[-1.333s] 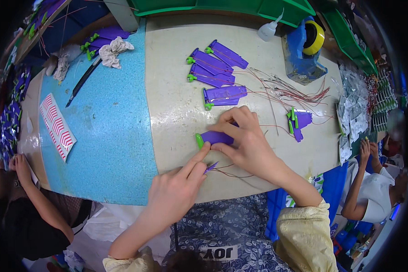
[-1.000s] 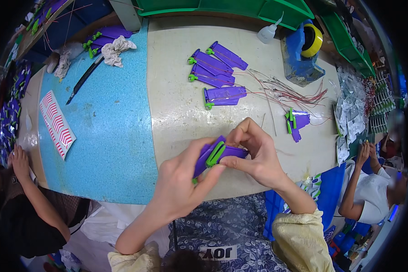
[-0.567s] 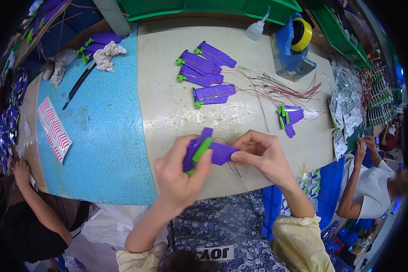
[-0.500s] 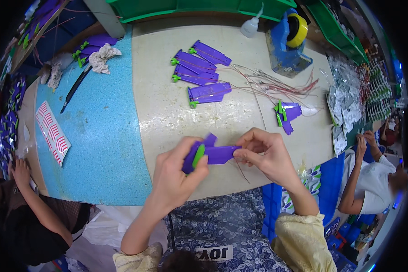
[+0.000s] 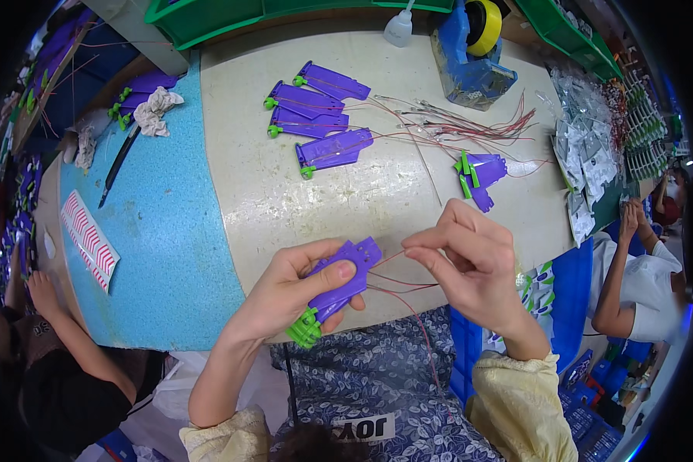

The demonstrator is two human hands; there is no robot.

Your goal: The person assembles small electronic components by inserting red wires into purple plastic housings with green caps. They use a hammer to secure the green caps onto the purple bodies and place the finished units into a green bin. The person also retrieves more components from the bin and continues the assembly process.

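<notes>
My left hand [image 5: 289,289] grips a flat purple plastic part [image 5: 345,276] with a green ribbed piece [image 5: 306,329] at its lower end. The thumb lies across the part's face. Thin red wires [image 5: 412,286] trail from it toward the right and down over my apron. With thumb and forefinger my right hand [image 5: 470,258] pinches one thin wire [image 5: 390,257], which runs back to the purple part. On the table beyond lie several purple parts [image 5: 335,150] with green ends and wires. A smaller purple and green piece [image 5: 477,177] lies right of them.
A blue tape dispenser [image 5: 470,65] with yellow tape and a white squeeze bottle [image 5: 399,29] stand at the back. On the blue mat [image 5: 162,254] lie a black cutter [image 5: 119,165], a crumpled cloth [image 5: 155,110] and a striped sticker sheet [image 5: 89,240]. Co-workers sit at both sides.
The purple part has turned in my left hand, its green piece now pointing down toward me. My right hand has let go of the part's end and now pinches a wire. The view has shifted slightly.
</notes>
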